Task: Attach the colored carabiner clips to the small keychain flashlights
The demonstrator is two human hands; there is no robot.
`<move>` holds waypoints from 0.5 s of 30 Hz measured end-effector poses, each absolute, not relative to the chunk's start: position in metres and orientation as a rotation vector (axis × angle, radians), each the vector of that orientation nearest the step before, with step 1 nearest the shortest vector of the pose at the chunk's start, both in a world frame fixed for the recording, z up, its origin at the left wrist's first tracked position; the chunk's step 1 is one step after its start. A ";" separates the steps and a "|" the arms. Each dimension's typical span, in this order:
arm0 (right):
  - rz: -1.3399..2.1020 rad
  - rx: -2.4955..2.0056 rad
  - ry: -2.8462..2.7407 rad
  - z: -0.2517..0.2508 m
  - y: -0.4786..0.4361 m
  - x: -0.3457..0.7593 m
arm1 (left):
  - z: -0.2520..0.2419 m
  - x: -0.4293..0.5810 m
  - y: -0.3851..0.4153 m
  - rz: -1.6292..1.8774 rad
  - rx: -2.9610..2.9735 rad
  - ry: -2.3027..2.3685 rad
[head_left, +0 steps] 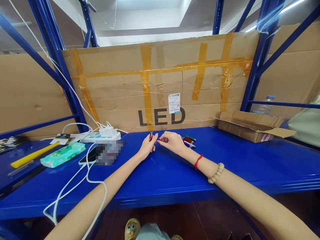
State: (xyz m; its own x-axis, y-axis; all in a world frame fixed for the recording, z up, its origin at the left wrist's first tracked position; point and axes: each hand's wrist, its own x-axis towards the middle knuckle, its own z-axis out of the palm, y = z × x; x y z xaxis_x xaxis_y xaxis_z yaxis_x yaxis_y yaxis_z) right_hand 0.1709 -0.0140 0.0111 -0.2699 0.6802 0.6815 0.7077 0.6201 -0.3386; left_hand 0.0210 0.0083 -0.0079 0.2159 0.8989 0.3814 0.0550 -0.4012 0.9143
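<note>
My left hand (147,146) is closed around a red pen (151,136), whose upper end sticks up between thumb and fingers. Just to the right, my right hand (172,141) pinches a small red piece (159,138) at its fingertips; too little of it shows to tell what it is. The two hands are close together above the blue shelf (160,176), near its back. Behind my right wrist lie several pens (189,142) with red, green, dark and whitish barrels, partly hidden by the hand.
A cardboard sheet (120,96) stands behind the shelf. At left are a power strip (110,134), white cables (88,166), a phone (87,157), a green tissue pack (63,155) and a yellow stick (35,155). An open cardboard box (247,130) sits at right.
</note>
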 end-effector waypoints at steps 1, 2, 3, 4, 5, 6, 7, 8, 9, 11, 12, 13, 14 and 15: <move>-0.107 -1.080 -2.039 0.012 -0.014 0.171 | -0.008 0.021 0.008 1.299 1.681 0.896; -0.166 -1.064 -2.075 0.013 -0.015 0.171 | -0.007 0.021 0.008 1.310 1.694 0.885; -0.220 -1.046 -2.108 0.013 -0.015 0.171 | -0.007 0.022 0.008 1.320 1.704 0.873; -0.267 -1.026 -2.137 0.013 -0.014 0.172 | -0.006 0.022 0.007 1.330 1.710 0.864; -0.308 -1.007 -2.163 0.013 -0.014 0.172 | -0.006 0.022 0.007 1.340 1.715 0.859; -0.343 -0.987 -2.185 0.013 -0.014 0.172 | -0.006 0.022 0.007 1.346 1.721 0.855; -0.372 -0.967 -2.203 0.013 -0.014 0.173 | -0.006 0.022 0.006 1.349 1.727 0.853; -0.396 -0.949 -2.217 0.012 -0.013 0.173 | -0.006 0.021 0.006 1.348 1.735 0.851; -0.414 -0.932 -2.225 0.012 -0.013 0.173 | -0.006 0.021 0.006 1.344 1.743 0.851; -0.434 -0.906 -2.230 0.009 -0.011 0.173 | -0.007 0.020 0.006 1.339 1.759 0.854; -0.436 -0.895 -2.226 0.007 -0.010 0.174 | -0.007 0.020 0.006 1.338 1.767 0.858; -0.434 -0.886 -2.220 0.005 -0.008 0.174 | -0.007 0.019 0.006 1.340 1.773 0.863; -0.426 -0.878 -2.210 0.003 -0.006 0.174 | -0.007 0.019 0.007 1.343 1.778 0.869; -0.413 -0.873 -2.197 0.001 -0.004 0.175 | -0.007 0.019 0.007 1.348 1.778 0.880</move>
